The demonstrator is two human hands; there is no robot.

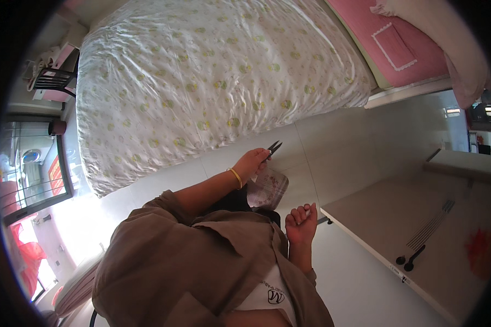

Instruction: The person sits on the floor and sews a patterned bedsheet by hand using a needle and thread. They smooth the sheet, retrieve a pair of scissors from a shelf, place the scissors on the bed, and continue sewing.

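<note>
My left hand (251, 162), with a gold-coloured bangle at the wrist, grips dark scissors (275, 148). Their two pointed blades stick out past the fingers, slightly apart, over the floor beside the bed. Just below this hand is a plaid, patterned fabric piece (271, 190) with rounded corners; whether the hand also holds it I cannot tell. My right hand (302, 222) is raised near my right side, fingers curled in and thumb up. No object clearly shows in it.
A bed (212, 81) with a white, green-patterned cover spans the area ahead. Pink bedding (397, 49) lies at its right. A door (376, 212) with dark handles stands at right. A dark chair (55, 79) and a barred window (32, 163) are at left.
</note>
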